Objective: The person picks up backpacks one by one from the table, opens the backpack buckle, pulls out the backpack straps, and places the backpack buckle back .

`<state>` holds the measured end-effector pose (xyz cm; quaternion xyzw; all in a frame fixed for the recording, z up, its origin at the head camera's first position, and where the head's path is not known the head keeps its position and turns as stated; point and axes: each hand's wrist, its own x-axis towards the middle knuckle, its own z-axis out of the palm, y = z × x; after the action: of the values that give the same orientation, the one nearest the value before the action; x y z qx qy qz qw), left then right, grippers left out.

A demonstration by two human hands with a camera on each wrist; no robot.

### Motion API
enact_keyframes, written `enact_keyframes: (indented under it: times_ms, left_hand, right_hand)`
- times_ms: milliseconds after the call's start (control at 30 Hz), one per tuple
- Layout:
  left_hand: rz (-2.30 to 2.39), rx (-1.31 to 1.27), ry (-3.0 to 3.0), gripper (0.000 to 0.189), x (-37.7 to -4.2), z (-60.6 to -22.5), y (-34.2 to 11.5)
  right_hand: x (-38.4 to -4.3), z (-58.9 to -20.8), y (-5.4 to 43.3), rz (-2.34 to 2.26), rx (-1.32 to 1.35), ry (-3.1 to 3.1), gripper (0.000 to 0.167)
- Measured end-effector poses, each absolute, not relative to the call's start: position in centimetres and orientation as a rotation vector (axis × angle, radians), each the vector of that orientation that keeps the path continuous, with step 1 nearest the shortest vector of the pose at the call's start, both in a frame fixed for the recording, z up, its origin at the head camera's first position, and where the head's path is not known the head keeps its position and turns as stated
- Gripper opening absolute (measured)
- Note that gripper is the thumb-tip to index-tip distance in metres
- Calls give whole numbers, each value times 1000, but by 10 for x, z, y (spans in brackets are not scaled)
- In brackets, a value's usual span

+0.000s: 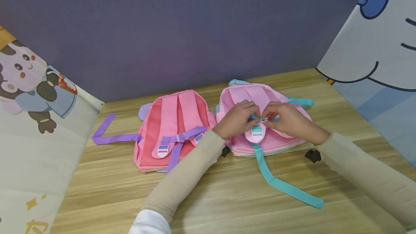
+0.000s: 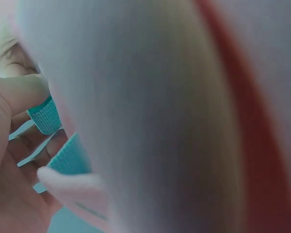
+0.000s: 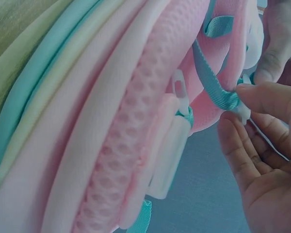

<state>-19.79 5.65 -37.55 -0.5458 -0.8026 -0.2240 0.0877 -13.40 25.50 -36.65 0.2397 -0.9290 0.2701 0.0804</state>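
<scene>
A pink backpack (image 1: 276, 140) with teal straps lies with its shoulder-strap side up, and both hands are above its middle. My left hand (image 1: 238, 116) pinches a teal strap (image 2: 44, 116) between thumb and fingers, partly hidden by its own fingers in the head view. Close beside it, my right hand (image 1: 286, 118) pinches a small white buckle (image 3: 244, 109) threaded with teal webbing (image 3: 211, 77). Below the hands, a white strap adjuster (image 1: 256, 133) sits on a shoulder strap's rounded pink end. A blurred pale surface fills most of the left wrist view.
Left of it lies a coral-pink backpack (image 1: 151, 125) with purple straps (image 1: 117, 139), one trailing over the wooden table (image 1: 107, 183). A loose teal strap end (image 1: 289, 189) stretches toward the front. A dark partition (image 1: 195, 31) stands behind, with printed panels (image 1: 367, 53) at the sides.
</scene>
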Motion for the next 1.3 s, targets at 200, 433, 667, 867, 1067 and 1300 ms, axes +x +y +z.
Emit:
enact_keyframes:
  times_ms: [200, 433, 667, 867, 1067, 1300]
  left_hand:
    - [-661, -1617, -2354, 9, -198, -376, 56]
    - [-668, -1603, -2337, 9, -198, -376, 55]
    - [-648, -1569, -2335, 9, -200, -376, 55]
    - [-659, -1564, -2317, 10, -202, -375, 55]
    - [-676, -1585, -2350, 9, -201, -374, 54]
    - [-645, -1638, -2413, 22, -199, -371, 54]
  right_hand:
    - [-134, -366, 255, 814, 696, -2803, 23]
    - [-135, -368, 257, 805, 688, -2800, 22]
    - [-136, -370, 259, 827, 699, -2808, 23]
    - [-136, -368, 260, 818, 695, -2816, 23]
    - [-135, -367, 259, 802, 699, -2813, 22]
    - [-135, -367, 258, 780, 721, -2798, 24]
